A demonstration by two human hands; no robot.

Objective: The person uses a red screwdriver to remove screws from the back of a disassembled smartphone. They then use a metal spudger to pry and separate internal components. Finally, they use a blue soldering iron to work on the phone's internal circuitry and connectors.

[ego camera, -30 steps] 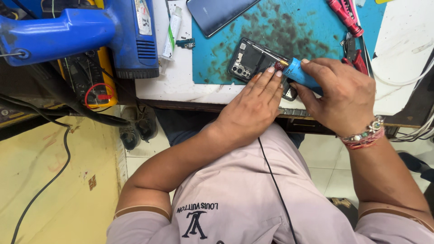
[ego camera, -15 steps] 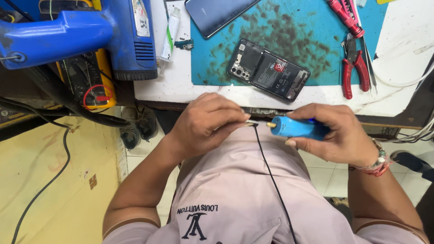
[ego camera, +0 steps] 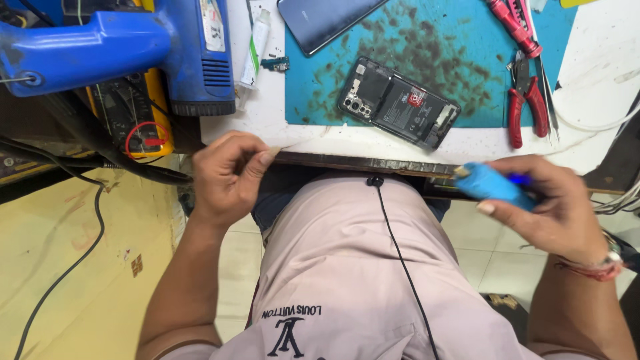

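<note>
Gripping the blue tool (ego camera: 497, 185), your right hand (ego camera: 553, 213) sat nearer the opened phone (ego camera: 399, 101), lying diagonally ahead; left hand (ego camera: 230, 177) pinched something tiny.

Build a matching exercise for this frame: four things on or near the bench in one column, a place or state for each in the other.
Things:
1. opened phone
2. red-handled pliers
3. blue heat gun
4. blue-handled tool

Places or states:
A. held in the right hand
B. far left of the bench
C. on the blue mat, back cover off
D. at the mat's right edge

Pairs: 1-C, 2-D, 3-B, 4-A
</note>
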